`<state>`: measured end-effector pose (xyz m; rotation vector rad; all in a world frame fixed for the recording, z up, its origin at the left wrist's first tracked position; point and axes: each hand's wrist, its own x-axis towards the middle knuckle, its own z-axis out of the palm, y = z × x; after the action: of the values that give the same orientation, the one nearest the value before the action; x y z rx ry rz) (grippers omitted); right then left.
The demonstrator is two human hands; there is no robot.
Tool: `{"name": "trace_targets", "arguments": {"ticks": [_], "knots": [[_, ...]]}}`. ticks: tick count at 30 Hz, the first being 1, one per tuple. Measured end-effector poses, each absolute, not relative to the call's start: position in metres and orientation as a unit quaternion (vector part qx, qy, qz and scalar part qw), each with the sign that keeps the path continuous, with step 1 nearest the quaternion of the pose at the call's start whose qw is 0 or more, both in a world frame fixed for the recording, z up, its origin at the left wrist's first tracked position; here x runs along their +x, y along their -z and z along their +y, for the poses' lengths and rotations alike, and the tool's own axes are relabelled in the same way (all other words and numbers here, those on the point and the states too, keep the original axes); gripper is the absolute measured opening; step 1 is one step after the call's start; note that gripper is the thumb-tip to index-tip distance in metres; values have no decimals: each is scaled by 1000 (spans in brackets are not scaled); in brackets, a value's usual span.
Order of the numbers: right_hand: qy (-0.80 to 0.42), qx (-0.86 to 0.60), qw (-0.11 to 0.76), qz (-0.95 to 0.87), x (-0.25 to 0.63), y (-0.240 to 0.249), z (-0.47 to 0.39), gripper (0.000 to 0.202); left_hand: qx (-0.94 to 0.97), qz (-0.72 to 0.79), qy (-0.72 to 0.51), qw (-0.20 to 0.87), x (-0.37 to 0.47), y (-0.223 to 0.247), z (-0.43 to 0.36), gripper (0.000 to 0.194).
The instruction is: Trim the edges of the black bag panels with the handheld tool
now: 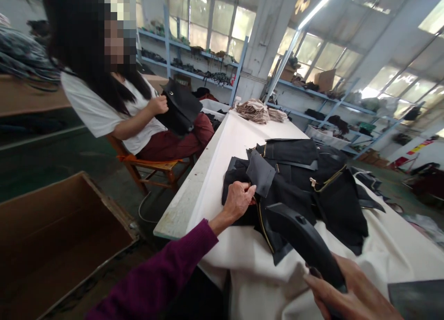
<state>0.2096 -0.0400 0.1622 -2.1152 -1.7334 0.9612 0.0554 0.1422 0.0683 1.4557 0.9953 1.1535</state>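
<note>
My left hand (239, 200) pinches the lower edge of a dark grey fabric flap (261, 173), which stands up from a pile of black fabric pieces (294, 186) on the table. Gold zippers run along some of these pieces, and one zipper pull (313, 183) shows near the middle. In my right hand (350, 287) is a black handheld tool (305, 239) with a long curved body. Its broad front end is over the near edge of the pile, pointing toward the flap. I cannot tell its exact kind.
White cloth (215, 190) covers the long table and hangs off its near side. Stacked beige pieces (252, 111) lie at the far end. A seated person (138, 112) holds a black piece (180, 106) at left. An open cardboard box (69, 236) stands on the floor.
</note>
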Motion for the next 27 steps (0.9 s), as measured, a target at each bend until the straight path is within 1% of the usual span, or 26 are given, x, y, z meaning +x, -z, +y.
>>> {"name": "trace_targets", "arguments": {"ticks": [4,8,12,15,17,21,27], "knots": [[-312,-734,115,-592,212,-172,-48,37,676,413,-487,369,56,-71,125,39],[-310,-733,117,-594,209,-175,-54,36,703,419,-488,304,60,-74,110,38],[-312,-740,113,-585,209,-175,-50,33,715,411,-488,286,61,-78,97,37],[-284,-751,152,-576,219,-175,-48,32,715,403,-496,283,60,-80,90,36],[-274,-758,161,-569,229,-176,-52,35,716,404,-496,279,60,-80,89,34],[-283,-754,139,-576,234,-178,-70,43,722,411,-489,265,63,-81,87,33],[-322,-727,129,-593,222,-170,-75,36,716,392,-505,280,65,-84,81,34]]}}
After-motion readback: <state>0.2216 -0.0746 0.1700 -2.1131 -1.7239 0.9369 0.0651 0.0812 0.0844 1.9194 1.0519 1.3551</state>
